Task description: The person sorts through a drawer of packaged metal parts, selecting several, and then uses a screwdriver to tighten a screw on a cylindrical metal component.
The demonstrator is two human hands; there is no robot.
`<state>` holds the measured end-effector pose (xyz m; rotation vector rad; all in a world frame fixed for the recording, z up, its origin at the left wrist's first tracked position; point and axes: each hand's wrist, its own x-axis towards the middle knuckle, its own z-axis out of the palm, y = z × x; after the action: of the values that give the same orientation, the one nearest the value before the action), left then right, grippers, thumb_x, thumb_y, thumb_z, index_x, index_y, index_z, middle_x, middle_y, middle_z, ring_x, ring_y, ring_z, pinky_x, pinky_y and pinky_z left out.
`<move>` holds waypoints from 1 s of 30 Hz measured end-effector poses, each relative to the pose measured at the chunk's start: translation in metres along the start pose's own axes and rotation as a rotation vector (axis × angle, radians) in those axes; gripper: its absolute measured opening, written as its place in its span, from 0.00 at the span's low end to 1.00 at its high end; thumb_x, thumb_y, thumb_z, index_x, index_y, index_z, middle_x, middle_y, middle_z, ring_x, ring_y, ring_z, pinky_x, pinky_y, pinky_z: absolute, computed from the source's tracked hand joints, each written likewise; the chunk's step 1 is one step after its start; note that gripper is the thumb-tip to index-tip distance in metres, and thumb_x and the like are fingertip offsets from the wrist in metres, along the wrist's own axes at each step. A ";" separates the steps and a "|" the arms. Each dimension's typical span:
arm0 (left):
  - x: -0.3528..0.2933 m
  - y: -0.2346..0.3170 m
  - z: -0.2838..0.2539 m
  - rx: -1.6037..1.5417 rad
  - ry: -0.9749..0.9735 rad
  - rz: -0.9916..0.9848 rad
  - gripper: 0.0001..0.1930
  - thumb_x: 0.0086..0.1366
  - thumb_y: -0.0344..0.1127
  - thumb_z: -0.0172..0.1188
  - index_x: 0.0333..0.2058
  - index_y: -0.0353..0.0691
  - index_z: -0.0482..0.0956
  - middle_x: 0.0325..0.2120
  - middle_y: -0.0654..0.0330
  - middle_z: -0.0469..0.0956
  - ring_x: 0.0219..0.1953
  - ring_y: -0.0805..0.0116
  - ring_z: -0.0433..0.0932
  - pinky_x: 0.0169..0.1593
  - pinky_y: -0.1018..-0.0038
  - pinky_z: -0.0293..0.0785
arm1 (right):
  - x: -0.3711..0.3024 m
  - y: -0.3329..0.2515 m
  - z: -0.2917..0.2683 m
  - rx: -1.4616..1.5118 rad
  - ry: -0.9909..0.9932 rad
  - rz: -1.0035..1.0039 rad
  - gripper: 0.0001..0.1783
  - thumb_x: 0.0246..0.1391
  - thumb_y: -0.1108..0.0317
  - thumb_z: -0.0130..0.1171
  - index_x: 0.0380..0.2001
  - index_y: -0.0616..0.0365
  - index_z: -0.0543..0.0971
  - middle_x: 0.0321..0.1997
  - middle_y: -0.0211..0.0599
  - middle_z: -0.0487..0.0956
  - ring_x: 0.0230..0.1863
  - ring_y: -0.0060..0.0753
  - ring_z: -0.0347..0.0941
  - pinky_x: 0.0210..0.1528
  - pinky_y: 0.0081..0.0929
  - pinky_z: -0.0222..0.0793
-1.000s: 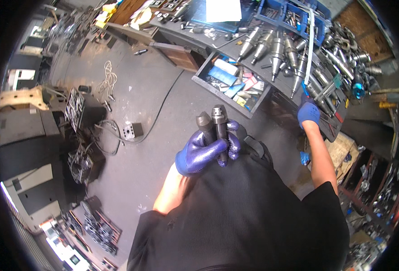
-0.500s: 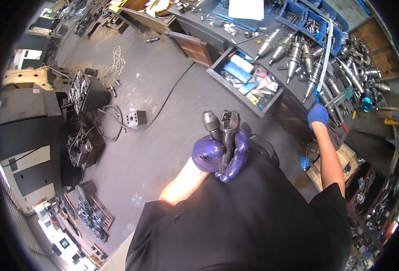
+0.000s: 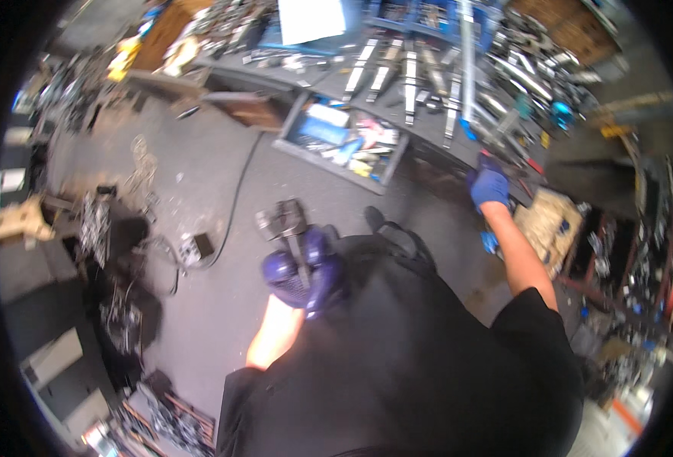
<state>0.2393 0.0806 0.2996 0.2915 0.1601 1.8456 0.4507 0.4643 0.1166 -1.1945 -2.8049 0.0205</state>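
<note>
My left hand (image 3: 304,268), in a purple dotted glove, is closed around two dark metal cutting tools with round shanks. The milling cutter (image 3: 288,218) has a wide, notched head that sticks up past the fingers; the second tool's end is beside it, blurred. Out to the right, my gloved right hand (image 3: 490,185) is at the front edge of the workbench (image 3: 428,131), close to several tool holders. Motion smears its fingers, so their grip cannot be made out. Cone-shaped steel tool holders (image 3: 410,85) lie in a row on the bench.
An open drawer (image 3: 336,161) full of small boxes juts from the bench. Blue bins (image 3: 432,17) stand at the back. A wooden crate (image 3: 546,225) sits below my right hand. A cable (image 3: 237,194) crosses the floor, and machine parts line the left.
The whole view has swung, so the bench and drawer appear farther left and higher. My left hand still grips the two tools. My right hand stays by the bench edge, its fingers now blurred.
</note>
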 end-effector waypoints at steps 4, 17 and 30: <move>0.006 -0.004 -0.002 -0.001 0.001 -0.029 0.22 0.62 0.44 0.61 0.50 0.37 0.70 0.19 0.51 0.75 0.15 0.62 0.71 0.20 0.69 0.67 | -0.001 0.009 -0.019 -0.032 -0.065 0.035 0.30 0.52 0.56 0.59 0.56 0.58 0.74 0.52 0.53 0.78 0.51 0.55 0.76 0.55 0.47 0.71; 0.013 -0.009 -0.008 -0.009 -0.044 -0.112 0.22 0.62 0.44 0.61 0.50 0.38 0.70 0.18 0.52 0.74 0.15 0.62 0.71 0.19 0.68 0.65 | 0.002 -0.020 -0.019 -0.118 -0.003 0.217 0.30 0.49 0.58 0.59 0.56 0.60 0.74 0.51 0.47 0.77 0.46 0.52 0.76 0.47 0.47 0.73; 0.021 -0.015 0.021 0.808 0.389 -0.071 0.31 0.71 0.58 0.49 0.56 0.33 0.69 0.18 0.56 0.73 0.13 0.69 0.68 0.17 0.75 0.62 | -0.002 -0.014 0.005 0.022 0.072 0.044 0.16 0.55 0.63 0.51 0.44 0.49 0.82 0.40 0.43 0.81 0.41 0.48 0.78 0.43 0.48 0.73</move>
<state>0.2531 0.1046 0.3179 0.4659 1.1800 1.6715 0.4416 0.4537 0.1126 -1.2258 -2.7094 0.0114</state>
